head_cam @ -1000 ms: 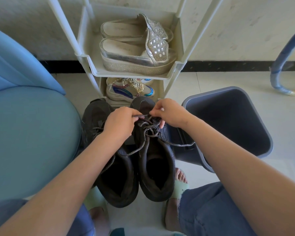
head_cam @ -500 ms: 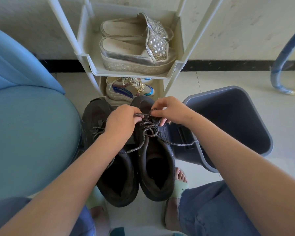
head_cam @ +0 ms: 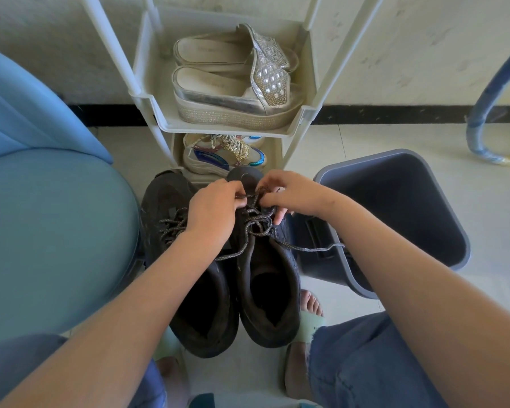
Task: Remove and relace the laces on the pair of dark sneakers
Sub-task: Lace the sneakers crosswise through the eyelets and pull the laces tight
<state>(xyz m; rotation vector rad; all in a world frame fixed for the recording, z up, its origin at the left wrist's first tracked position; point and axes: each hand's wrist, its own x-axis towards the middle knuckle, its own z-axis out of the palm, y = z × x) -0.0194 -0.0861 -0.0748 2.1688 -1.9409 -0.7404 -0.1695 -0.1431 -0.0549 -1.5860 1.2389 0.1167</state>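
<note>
Insole print on the silver platform sandals (head_cam: pixel 233 95) is too blurred to read. Dark sneakers (head_cam: pixel 200 304) sit side by side on the tile floor btwn the feet, toes twd a white plastic rack (head_cam: pixel 147 98). Left hand (head_cam: pixel 215 210) & right hand (head_cam: pixel 292 195) each pinch the speckled woven lace (head_cam: pixel 256 222) near the right-side sneaker's (head_cam: pixel 271 290) toe. A loose end trails twd the smooth grey bin (head_cam: pixel 395 201). Blue padded seat (head_cam: pixel 56 231) at left.

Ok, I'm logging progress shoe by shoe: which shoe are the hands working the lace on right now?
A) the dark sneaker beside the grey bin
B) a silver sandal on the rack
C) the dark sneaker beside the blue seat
A: the left hand and right hand both pinch the lace over the sneaker nearest the grey bin.
</note>
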